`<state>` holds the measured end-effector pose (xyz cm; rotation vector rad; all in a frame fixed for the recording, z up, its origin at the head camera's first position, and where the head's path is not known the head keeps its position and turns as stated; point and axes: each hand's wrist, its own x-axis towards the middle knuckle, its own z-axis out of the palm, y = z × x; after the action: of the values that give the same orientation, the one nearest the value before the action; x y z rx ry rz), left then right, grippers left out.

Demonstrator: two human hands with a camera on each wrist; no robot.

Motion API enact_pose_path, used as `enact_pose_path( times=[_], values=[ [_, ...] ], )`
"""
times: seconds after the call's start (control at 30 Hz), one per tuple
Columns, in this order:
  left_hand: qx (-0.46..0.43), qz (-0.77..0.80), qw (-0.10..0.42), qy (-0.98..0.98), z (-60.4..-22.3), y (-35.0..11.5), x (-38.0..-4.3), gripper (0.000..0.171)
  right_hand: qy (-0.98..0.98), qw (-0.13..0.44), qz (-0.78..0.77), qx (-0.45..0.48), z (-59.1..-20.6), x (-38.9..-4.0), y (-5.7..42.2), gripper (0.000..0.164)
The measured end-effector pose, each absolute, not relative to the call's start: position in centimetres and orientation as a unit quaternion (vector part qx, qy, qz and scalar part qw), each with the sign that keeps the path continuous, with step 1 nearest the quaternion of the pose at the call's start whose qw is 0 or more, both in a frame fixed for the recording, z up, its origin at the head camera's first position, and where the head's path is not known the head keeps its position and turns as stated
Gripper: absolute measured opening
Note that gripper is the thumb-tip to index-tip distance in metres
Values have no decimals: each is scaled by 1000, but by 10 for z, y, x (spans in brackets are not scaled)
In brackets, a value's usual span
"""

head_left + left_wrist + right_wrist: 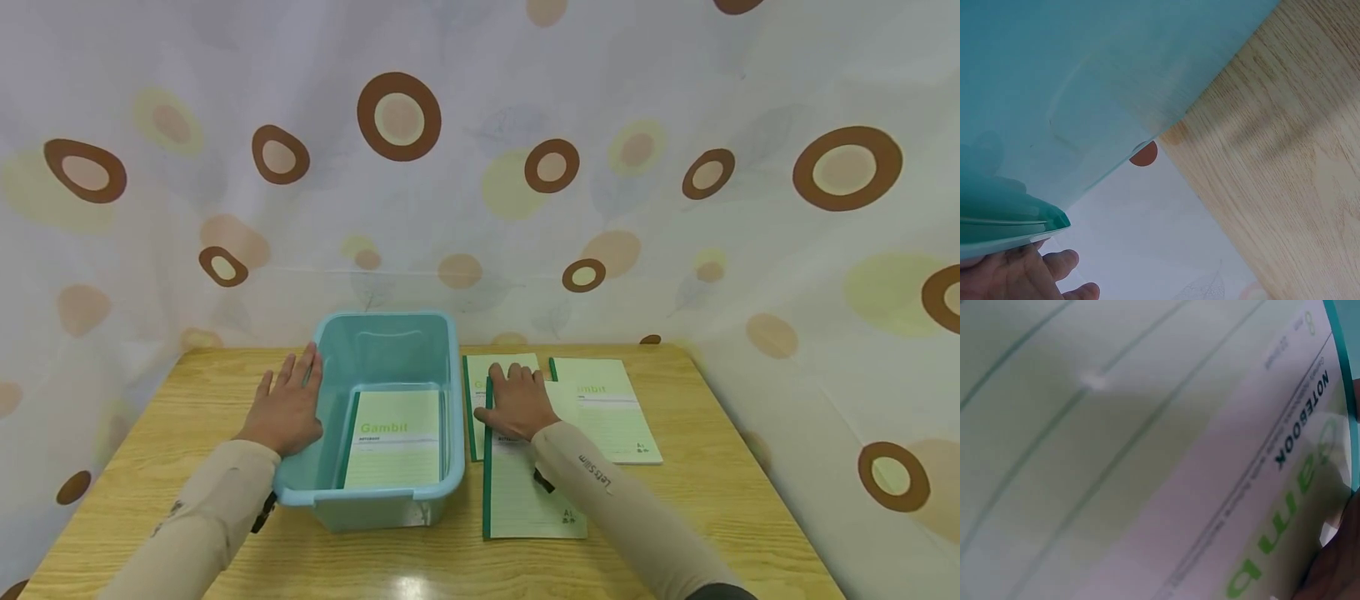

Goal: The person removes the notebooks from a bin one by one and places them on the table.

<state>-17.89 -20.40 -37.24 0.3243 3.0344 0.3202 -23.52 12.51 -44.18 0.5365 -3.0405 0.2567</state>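
Note:
My left hand point(287, 410) lies on the left rim of a light blue plastic bin point(370, 493), fingers extended. In the left wrist view, its fingertips point(1069, 265) show past the rim. Inside the bin is a pale green Gambit notebook point(397, 454) with a green spine. My right hand point(517, 404) grips another Gambit notebook point(525, 496) near its top and spine; that notebook overlaps two others. Its printed cover point(1147, 456) fills most of the right wrist view, where fingers point(1329, 569) show at the edge.
Behind the gripped notebook are a left notebook point(476, 446) and a right notebook point(630, 433), both on the wooden table point(697, 517). A patterned curtain point(480, 225) rises along the table's back and sides.

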Motion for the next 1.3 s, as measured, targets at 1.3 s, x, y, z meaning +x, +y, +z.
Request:
enact_pose_path(
  times=[1.3],
  values=[
    [108, 108, 44, 987, -369, -203, -177, 82, -970, -18, 85, 228, -487, -194, 118, 58]
  ],
)
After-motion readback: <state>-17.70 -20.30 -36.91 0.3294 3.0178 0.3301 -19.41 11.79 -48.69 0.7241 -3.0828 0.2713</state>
